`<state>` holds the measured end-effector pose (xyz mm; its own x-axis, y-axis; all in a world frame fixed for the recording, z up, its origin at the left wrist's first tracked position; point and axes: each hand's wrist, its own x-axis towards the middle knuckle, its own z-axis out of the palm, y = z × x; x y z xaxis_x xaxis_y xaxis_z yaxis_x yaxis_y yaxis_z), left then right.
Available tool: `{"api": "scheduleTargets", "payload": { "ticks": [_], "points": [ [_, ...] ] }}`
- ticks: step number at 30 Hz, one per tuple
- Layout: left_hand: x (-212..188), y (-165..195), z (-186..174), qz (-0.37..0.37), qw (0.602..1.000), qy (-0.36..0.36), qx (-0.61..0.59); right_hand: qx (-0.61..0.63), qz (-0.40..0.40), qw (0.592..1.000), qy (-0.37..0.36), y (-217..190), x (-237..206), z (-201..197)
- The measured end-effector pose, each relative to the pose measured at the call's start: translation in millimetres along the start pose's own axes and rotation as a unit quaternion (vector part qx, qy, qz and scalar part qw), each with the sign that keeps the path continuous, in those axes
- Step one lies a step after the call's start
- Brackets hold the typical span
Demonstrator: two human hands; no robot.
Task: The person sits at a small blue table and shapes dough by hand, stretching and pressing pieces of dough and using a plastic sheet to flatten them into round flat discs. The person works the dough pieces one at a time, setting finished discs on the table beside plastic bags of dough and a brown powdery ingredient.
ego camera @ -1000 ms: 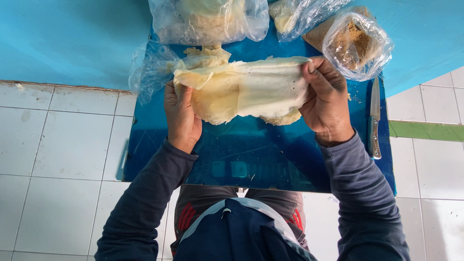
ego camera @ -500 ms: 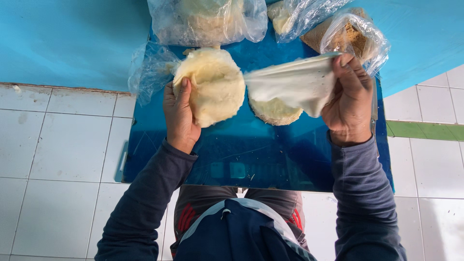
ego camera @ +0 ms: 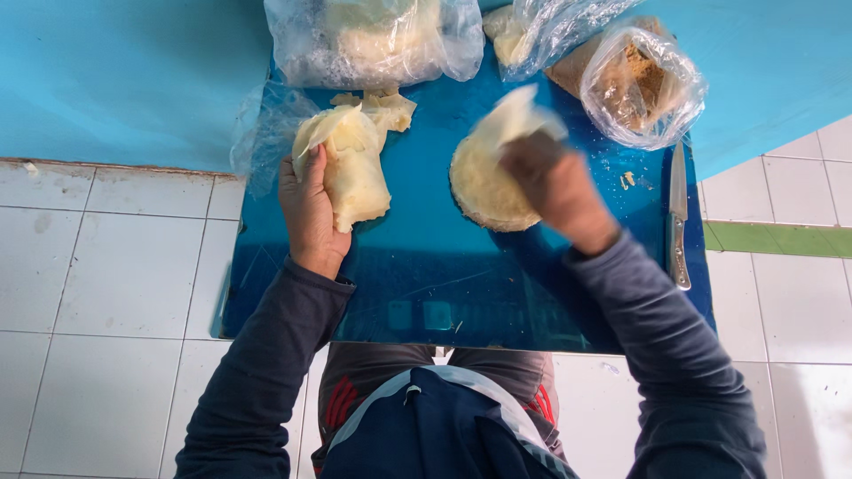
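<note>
My left hand [ego camera: 306, 208] grips a folded pale yellow wrapper sheet [ego camera: 351, 164] over the left part of the blue glass tabletop [ego camera: 426, 284]. My right hand [ego camera: 555, 182], blurred by motion, pinches a thin sheet [ego camera: 515, 115] above a round stack of wrappers [ego camera: 479, 191] lying on the glass. Torn scraps of the same sheet [ego camera: 386, 106] lie just beyond the left hand's piece.
A clear plastic bag of pale wrappers [ego camera: 373, 35] sits at the far edge, another bag [ego camera: 550, 31] beside it. A bag of brown filling [ego camera: 643, 84] lies at the far right. A knife [ego camera: 679, 217] rests along the right edge. White floor tiles [ego camera: 98, 284] surround the table.
The two hands held one stretched sheet together; it has parted. My left hand keeps a folded piece, and my right hand has swung its sheet down over the round stack.
</note>
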<state>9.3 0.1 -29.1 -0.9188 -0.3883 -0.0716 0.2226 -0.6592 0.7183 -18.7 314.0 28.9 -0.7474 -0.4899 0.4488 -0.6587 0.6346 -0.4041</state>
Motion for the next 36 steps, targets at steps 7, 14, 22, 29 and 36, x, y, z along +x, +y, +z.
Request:
{"api": "scheduleTargets", "payload": {
  "ticks": [7,14,22,29,36],
  "points": [
    [-3.4,-1.3,-2.9,-0.021,1.000,-0.005,0.003,-0.097,-0.036,0.995,0.000,-37.7,-15.6,19.3],
    [-2.6,-3.2,-5.1,-0.028,1.000,-0.001,0.006,-0.143,-0.086,0.986,-0.010,-41.5,-19.8,23.7],
    [-9.6,-4.6,0.5,-0.120,0.990,-0.078,-0.013,-0.169,-0.100,0.980,-0.025,-45.8,-19.8,27.1],
    [-16.4,-5.1,7.0,-0.162,0.974,-0.153,-0.040,0.020,-0.047,0.999,0.017,-73.0,-9.6,28.4],
    [-20.2,-5.0,0.8,-0.189,0.954,-0.231,-0.041,0.277,0.079,0.957,0.036,-80.8,10.6,50.6]
  ]
}}
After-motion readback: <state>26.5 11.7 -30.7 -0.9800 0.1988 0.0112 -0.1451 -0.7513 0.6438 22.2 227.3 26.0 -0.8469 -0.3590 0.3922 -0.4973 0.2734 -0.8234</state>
